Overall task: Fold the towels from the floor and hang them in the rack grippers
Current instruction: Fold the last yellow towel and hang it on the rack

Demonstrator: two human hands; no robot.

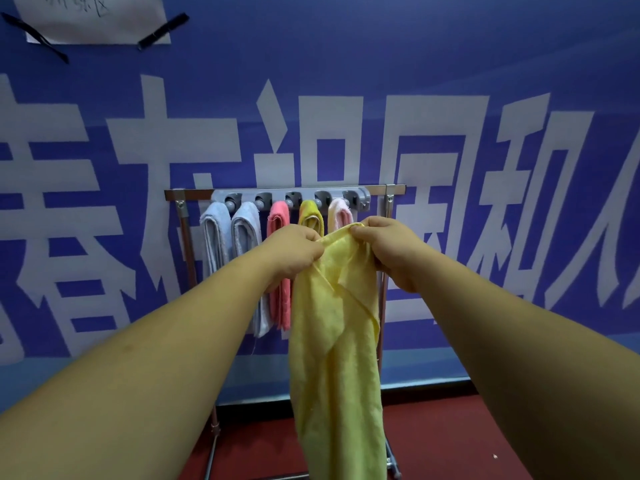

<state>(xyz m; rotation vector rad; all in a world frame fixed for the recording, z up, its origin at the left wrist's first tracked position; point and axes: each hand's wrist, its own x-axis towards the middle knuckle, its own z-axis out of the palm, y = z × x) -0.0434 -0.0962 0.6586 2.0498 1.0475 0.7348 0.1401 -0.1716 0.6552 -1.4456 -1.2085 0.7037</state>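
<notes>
A pale yellow towel [337,341] hangs loosely in front of me, pinched at its top edge by both hands. My left hand [292,252] grips the top left part and my right hand [388,249] grips the top right part. Behind them is a grey gripper rack [291,199] on a metal stand. Several folded towels hang from it: two white ones [216,233] [246,230], a pink one [278,220], a darker yellow one [310,218] and a pale pink one [339,213]. The held towel hides the lower parts of the right-hand towels.
The stand's frame [185,237] rises from a red floor [450,434] against a blue wall banner [485,98] with large white characters. A taped paper sheet [93,19] sits at the upper left. The stand's feet [394,471] are near the bottom edge.
</notes>
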